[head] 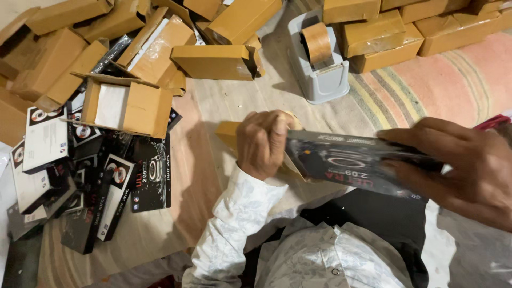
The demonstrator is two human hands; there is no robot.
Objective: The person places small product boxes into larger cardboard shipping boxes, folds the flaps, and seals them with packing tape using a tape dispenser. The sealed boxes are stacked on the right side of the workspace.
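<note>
While the left hand (262, 143) grips a small tan carton (230, 133) at its mouth, the right hand (463, 169) clamps the far end of a black retail box (349, 162) and holds it level, its near end at the carton's opening. Both hands are closed on their loads and stand well apart, joined only by the black box between them. Whether the box has entered the carton cannot be told, since the left hand hides the joint.

Progress, judged from the layout: this box is at most partly inside, so the insertion looks unfinished and the carton is not yet closed or taped. Sealed cartons (380, 33) at upper right suggest units already packed; the pile of black boxes (106, 181) at left and the open cartons (128, 106) above it suggest much work remaining.

Appearance of the held box: flat, oblong, glossy black with pale lettering and a picture of a watch on its face, blurred here.

A grey tape dispenser (319, 58) with a brown roll stands beyond the hands on a striped mat (442, 85). The person's white patterned sleeve (234, 224) crosses the lower centre.
</note>
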